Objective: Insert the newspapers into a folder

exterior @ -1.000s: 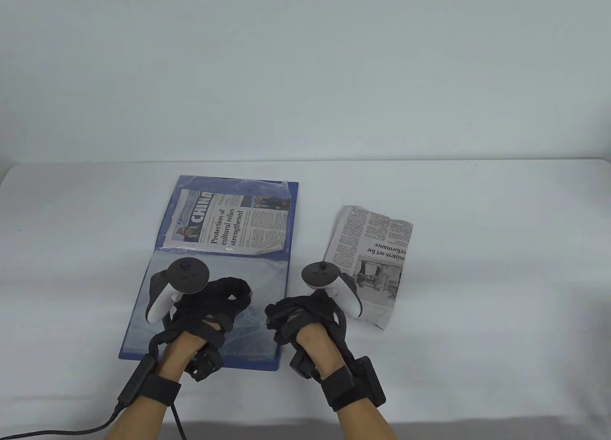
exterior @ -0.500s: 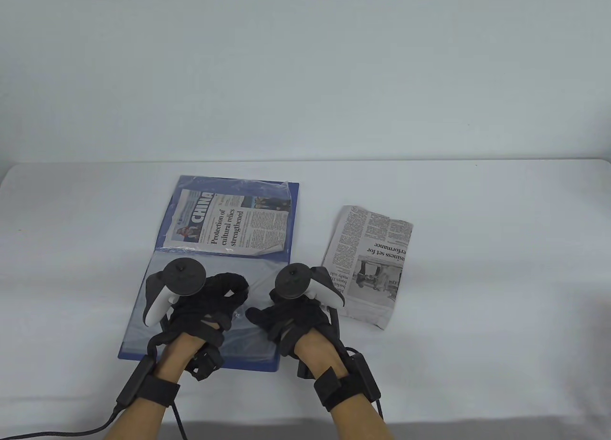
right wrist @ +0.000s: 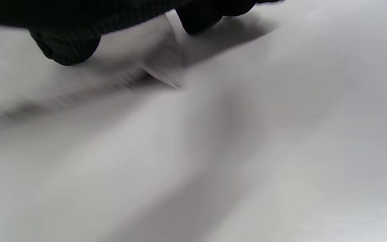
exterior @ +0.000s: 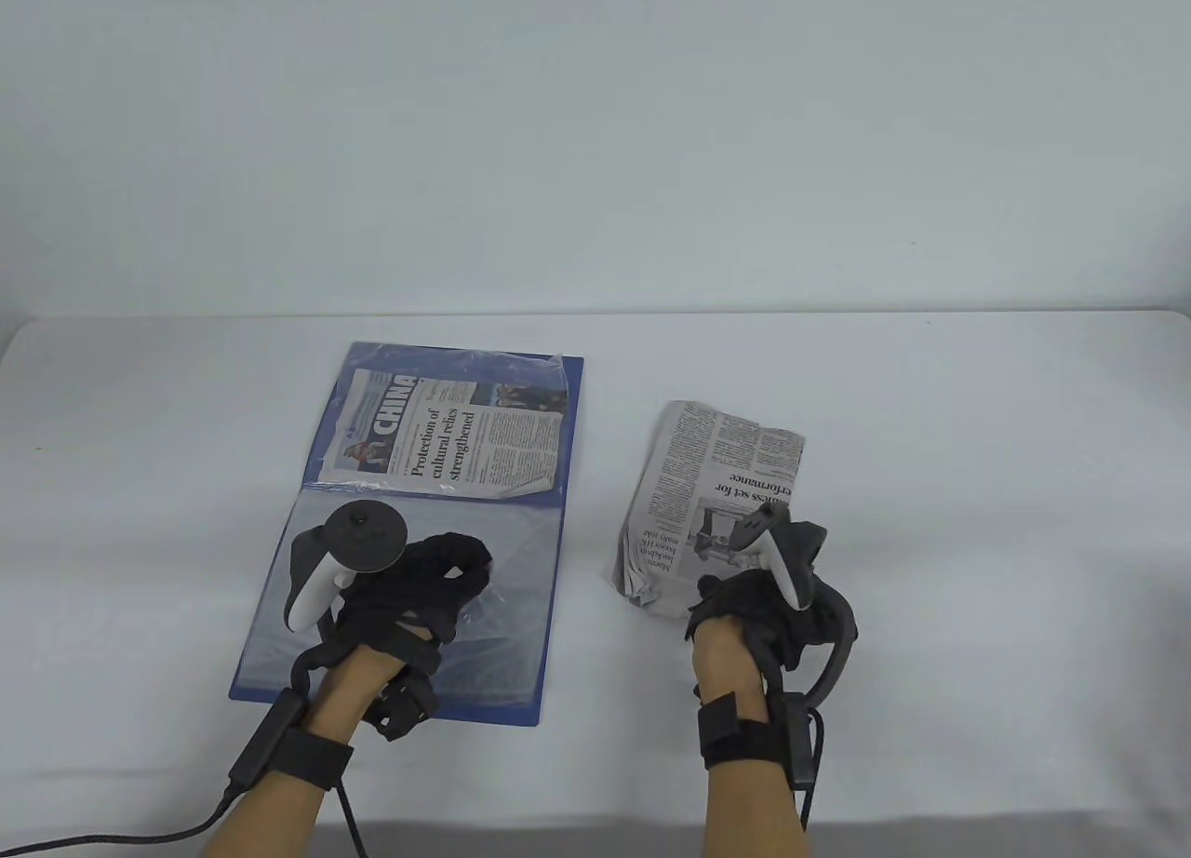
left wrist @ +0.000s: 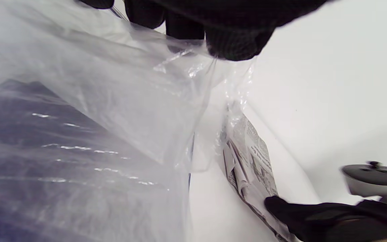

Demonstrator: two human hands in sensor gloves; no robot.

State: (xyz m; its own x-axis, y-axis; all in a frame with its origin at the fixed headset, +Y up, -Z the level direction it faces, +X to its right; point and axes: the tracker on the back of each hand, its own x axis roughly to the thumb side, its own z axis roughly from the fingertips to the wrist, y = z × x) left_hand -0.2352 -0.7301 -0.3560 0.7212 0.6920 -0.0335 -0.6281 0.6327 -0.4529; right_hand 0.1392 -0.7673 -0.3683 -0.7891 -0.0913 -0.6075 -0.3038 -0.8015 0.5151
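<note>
Right hand [exterior: 758, 607] now gripping crumpled newspaper [exterior: 716, 495]

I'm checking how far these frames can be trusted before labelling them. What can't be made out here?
- Right wrist view: motion blur smears everything; whether the right hand actually grips the loose newspaper can't be told.
- Table view: the tracker and the hand's back hide its fingers and the paper's near edge.
- Left wrist view: the left hand is cut off by the top edge; crinkled clear sleeve veils the blue folder beneath.

Bare table [exterior: 977, 523] lies open right of the newspaper [exterior: 735, 467] (crumpled).
</note>
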